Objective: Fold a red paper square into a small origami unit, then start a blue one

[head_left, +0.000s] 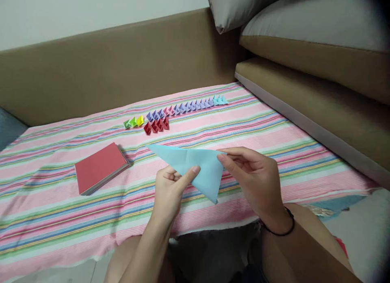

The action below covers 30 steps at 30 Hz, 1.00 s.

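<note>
Presently, we hold a folded light-blue paper sheet [201, 169] in the air between our two hands, above the near part of the striped cloth [134, 218]. Our left hand [170, 187] pinches it from below: the thumb is pressed flat on the front face, and the other fingers are bent behind, partly hidden by the paper. Our right hand [254, 173] pinches the upper right corner between the thumb and the index finger, while its other fingers are curled and partly hidden. One corner of the sheet points to the left, another one points down. On our right wrist we wear a dark bracelet [288, 226]. To the left, we see a paper stack [100, 167] with a red top sheet. Farther away, a long row of small folded purple, pink and light-blue paper pieces [191, 107] lies near the brown backrest [137, 59]; four red folded pieces [157, 126] lie nearer to us, and green and yellow folded pieces [133, 122] are at the left.
</note>
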Motion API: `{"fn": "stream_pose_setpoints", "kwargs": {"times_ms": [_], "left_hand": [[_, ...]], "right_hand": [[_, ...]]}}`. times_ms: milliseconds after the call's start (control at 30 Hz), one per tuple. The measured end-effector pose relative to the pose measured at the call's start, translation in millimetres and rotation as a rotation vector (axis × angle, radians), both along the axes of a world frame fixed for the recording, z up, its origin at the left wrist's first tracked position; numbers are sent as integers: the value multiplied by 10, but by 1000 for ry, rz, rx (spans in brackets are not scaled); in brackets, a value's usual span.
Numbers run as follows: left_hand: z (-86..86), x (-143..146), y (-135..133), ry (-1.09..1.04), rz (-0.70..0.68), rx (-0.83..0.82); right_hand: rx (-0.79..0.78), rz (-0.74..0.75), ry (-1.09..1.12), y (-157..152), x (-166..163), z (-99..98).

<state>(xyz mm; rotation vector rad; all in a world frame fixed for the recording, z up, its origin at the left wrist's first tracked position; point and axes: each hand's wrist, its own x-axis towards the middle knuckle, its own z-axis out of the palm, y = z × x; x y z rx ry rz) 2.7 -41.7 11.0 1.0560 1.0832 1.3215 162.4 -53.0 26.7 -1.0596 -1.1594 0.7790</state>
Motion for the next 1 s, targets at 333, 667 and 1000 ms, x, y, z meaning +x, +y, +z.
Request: {"fn": "stream_pose_setpoints", "kwargs": {"times_ms": [333, 667, 1000], "left_hand": [[7, -2, -2, 40, -12, -7], [-103, -29, 110, 31, -55, -125], [-91, -35, 143, -17, -89, -192]], "right_hand": [[-35, 48, 47, 42, 29, -18], [-181, 23, 220, 255, 16, -269], [-190, 4, 266, 325, 20, -331]]}}
